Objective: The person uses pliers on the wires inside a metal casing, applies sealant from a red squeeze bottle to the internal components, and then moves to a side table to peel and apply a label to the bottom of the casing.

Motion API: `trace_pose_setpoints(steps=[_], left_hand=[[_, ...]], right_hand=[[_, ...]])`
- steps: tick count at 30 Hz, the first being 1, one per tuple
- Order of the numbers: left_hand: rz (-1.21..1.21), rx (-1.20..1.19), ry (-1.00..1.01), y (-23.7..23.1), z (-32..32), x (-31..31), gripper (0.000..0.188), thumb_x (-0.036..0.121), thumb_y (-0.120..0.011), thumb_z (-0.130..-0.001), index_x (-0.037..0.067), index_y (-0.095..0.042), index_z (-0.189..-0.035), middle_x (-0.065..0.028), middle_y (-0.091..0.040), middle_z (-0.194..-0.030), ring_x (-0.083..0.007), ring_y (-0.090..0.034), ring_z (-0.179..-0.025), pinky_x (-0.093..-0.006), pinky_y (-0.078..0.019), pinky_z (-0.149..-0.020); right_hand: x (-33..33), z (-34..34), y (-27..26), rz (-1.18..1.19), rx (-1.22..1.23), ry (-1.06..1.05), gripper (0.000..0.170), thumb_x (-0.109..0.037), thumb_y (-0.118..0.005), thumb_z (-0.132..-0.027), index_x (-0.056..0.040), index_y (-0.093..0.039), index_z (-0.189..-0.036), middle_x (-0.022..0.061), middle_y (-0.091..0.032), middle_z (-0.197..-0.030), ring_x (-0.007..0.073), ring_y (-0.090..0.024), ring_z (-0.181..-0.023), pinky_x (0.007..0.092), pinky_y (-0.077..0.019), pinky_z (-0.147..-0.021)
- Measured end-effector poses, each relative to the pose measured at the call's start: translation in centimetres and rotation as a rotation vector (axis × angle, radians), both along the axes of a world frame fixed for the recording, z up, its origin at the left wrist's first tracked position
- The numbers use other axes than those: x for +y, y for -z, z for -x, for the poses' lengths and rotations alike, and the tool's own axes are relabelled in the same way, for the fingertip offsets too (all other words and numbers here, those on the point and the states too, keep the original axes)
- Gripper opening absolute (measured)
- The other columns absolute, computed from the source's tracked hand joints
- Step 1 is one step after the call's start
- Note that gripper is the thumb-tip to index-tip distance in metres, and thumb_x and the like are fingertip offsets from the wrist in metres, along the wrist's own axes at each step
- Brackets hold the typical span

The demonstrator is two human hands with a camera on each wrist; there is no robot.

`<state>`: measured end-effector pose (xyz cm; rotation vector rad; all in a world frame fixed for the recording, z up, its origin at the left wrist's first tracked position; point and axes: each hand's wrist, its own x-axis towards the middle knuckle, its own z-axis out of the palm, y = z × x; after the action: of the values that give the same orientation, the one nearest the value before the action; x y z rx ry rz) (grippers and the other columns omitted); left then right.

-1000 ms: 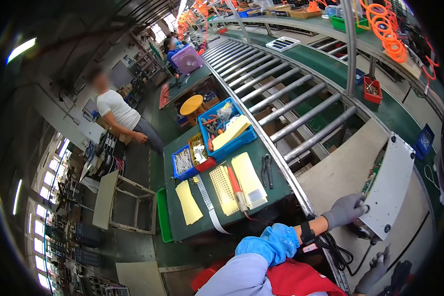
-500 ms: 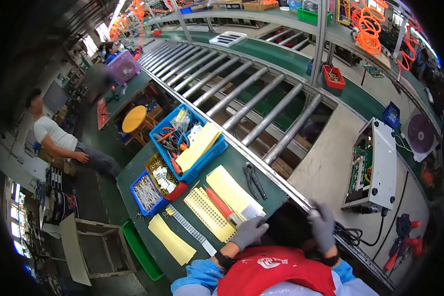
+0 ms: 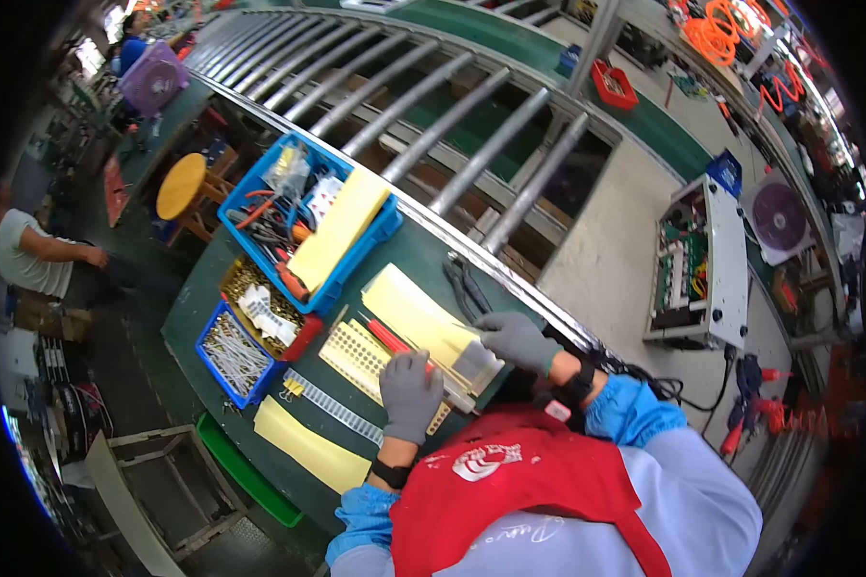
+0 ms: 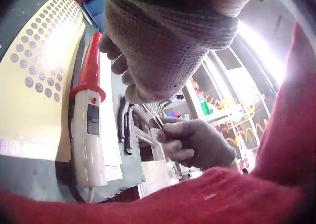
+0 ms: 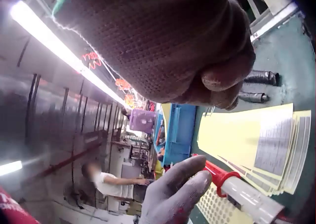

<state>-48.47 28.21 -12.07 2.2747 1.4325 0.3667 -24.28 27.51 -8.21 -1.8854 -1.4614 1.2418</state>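
Observation:
My gloved right hand point(image 3: 519, 341) pinches slim metal tweezers point(image 4: 156, 116) over the yellow label sheets point(image 3: 419, 313). Part of the tweezers is hidden by its fingers. My gloved left hand point(image 3: 412, 396) hovers with loosely bent fingers beside a corded pen-like tool point(image 4: 89, 130), which has a red cone and a white switched body. No object shows between its fingers. Under that tool lies a yellow sheet of round stickers point(image 3: 354, 358). Black-handled pliers point(image 3: 467, 287) lie past the labels, near the right hand.
Blue point(image 3: 380, 231) and smaller blue point(image 3: 236, 370) bins hold tools and white ties. A roller conveyor point(image 3: 462, 144) runs alongside the bench. An opened white box with circuit boards point(image 3: 707, 264) stands at right. A person in a white shirt point(image 3: 39, 255) is at left.
Both hands have come from the right side, by the white box, to the label sheets on the bench. The right hand now holds tweezers. The head view has swung right.

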Motion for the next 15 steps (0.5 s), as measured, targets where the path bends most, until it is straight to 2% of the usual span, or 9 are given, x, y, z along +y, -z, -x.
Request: trace_pose_setpoints(steps=[1,2,4,7,10,11,15], left_hand=[[-0.040,0.034,0.066,0.0,-0.3,0.0,0.041,0.032,-0.068,-0.085,0.009,-0.065,-0.120,-0.0142,-0.064,-0.121,-0.0346,-0.055,-0.121,-0.0485,-0.0416,-0.103],[-0.090,0.060,0.130,-0.2,-1.0,0.2,0.044,0.032,-0.068,-0.085,0.009,-0.065,-0.122,-0.0152,-0.063,-0.124,-0.0355,-0.054,-0.124,-0.0489,-0.0399,-0.105],[-0.143,0.082,0.222,0.1,-2.4,1.0,0.048,0.033,-0.068,-0.085,0.008,-0.063,-0.125,-0.0165,-0.061,-0.129,-0.0370,-0.050,-0.128,-0.0499,-0.0366,-0.109],[-0.114,0.093,0.301,1.6,-4.3,1.5,0.052,0.034,-0.067,-0.085,0.012,-0.061,-0.131,-0.0159,-0.056,-0.138,-0.0372,-0.046,-0.133,-0.0508,-0.0333,-0.112],[-0.106,0.144,0.419,2.5,-5.4,1.8,0.049,0.033,-0.067,-0.085,0.014,-0.062,-0.131,-0.0139,-0.056,-0.139,-0.0365,-0.046,-0.133,-0.0502,-0.0327,-0.113],[-0.064,0.223,0.446,3.1,-5.4,1.8,0.048,0.032,-0.066,-0.085,0.015,-0.062,-0.131,-0.0125,-0.055,-0.140,-0.0359,-0.046,-0.134,-0.0497,-0.0325,-0.113],[-0.101,0.249,0.434,4.2,-4.7,1.2,0.047,0.031,-0.068,-0.084,0.015,-0.064,-0.129,-0.0118,-0.056,-0.140,-0.0358,-0.046,-0.133,-0.0496,-0.0329,-0.112]], right_hand=[[0.2,0.1,-1.0,0.040,-0.076,-0.041,0.038,-0.020,-0.057,-0.084,-0.0040,-0.070,-0.116,0.0227,-0.070,-0.107,0.0430,-0.065,-0.102,0.0437,-0.0517,-0.090],[-0.1,0.0,-0.9,0.057,-0.119,-0.040,0.038,-0.018,-0.056,-0.084,-0.0054,-0.070,-0.116,0.0222,-0.070,-0.108,0.0411,-0.066,-0.103,0.0440,-0.0519,-0.090],[-1.5,-0.6,0.7,-0.056,-0.290,-0.123,0.035,-0.019,-0.054,-0.087,-0.0095,-0.070,-0.117,0.0192,-0.070,-0.109,0.0394,-0.067,-0.099,0.0450,-0.0524,-0.088],[-3.8,-1.2,0.2,0.006,-0.464,-0.221,0.033,-0.020,-0.053,-0.090,-0.0142,-0.067,-0.119,0.0152,-0.067,-0.108,0.0368,-0.068,-0.093,0.0472,-0.0541,-0.082],[-5.0,-1.4,1.7,-0.051,-0.603,-0.233,0.031,-0.021,-0.057,-0.091,-0.0206,-0.067,-0.120,0.0105,-0.065,-0.100,0.0325,-0.068,-0.082,0.0450,-0.0543,-0.070],[-5.1,-1.4,2.0,-0.068,-0.612,-0.244,0.031,-0.020,-0.057,-0.091,-0.0200,-0.066,-0.120,0.0114,-0.065,-0.099,0.0327,-0.068,-0.081,0.0454,-0.0547,-0.067],[-4.6,-1.0,2.0,-0.047,-0.639,-0.281,0.030,-0.018,-0.058,-0.089,-0.0183,-0.065,-0.119,0.0117,-0.064,-0.098,0.0328,-0.069,-0.081,0.0454,-0.0549,-0.066]])
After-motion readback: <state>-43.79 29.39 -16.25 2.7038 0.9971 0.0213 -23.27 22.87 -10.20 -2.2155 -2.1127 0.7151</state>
